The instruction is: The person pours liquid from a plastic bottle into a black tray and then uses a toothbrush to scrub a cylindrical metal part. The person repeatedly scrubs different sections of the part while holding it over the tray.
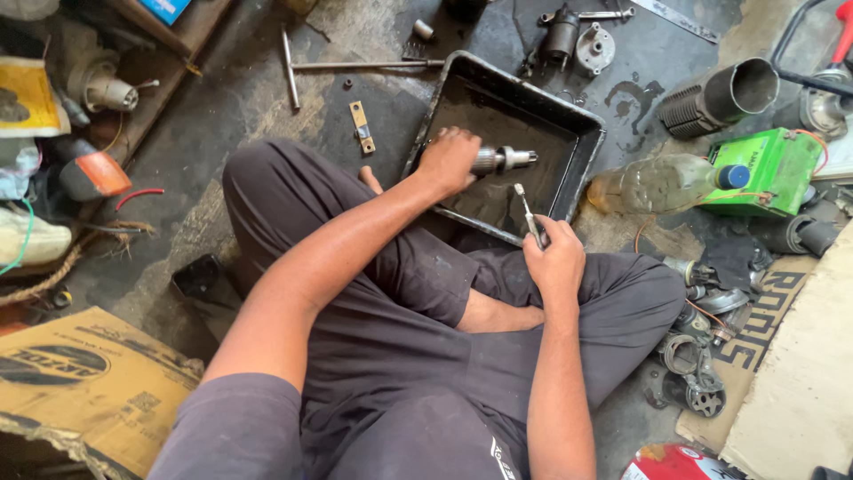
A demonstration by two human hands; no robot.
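Seated cross-legged on the oily floor, black metal tray just ahead of the knees. Left hand reaching into the tray, fingers clamped around a small metal shaft part, its silvery tip pointing right, held low over the dark liquid in the tray. Right hand near the tray's front edge, fingers closed around a thin brush-like tool, tip angled up toward the shaft part but apart from it. Right of the tray, a clear plastic bottle with blue cap lying on its side, touching a green box. Beyond the tray, a long T-handle wrench flat on the floor.
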